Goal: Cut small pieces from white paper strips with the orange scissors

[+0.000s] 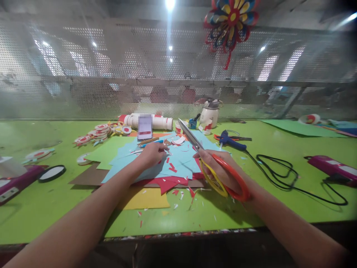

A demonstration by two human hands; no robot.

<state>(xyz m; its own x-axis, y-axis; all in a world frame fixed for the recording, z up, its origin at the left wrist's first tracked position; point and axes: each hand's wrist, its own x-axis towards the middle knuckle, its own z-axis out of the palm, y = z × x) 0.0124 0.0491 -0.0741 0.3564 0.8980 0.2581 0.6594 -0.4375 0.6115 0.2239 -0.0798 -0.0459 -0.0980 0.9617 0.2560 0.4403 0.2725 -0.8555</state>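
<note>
The right hand [223, 173] clasps the scissors [192, 136], blades pointing far and left. Left of them, the left hand [153, 153] curls over blue paper [186, 169]; I cannot tell whether it pinches anything.

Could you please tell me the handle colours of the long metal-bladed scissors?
The scissors have one orange-red loop and one yellow loop, seen in the head view.

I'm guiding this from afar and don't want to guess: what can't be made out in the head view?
In the head view:
Left hand: whether it pinches a scrap, too small to tell.
Right hand: some fingers, hidden by the scissors.
Phone: screen text, blurred.
Left purple power strip: cut off by the left edge.
Brown sheet: mostly covered by other sheets.
</note>
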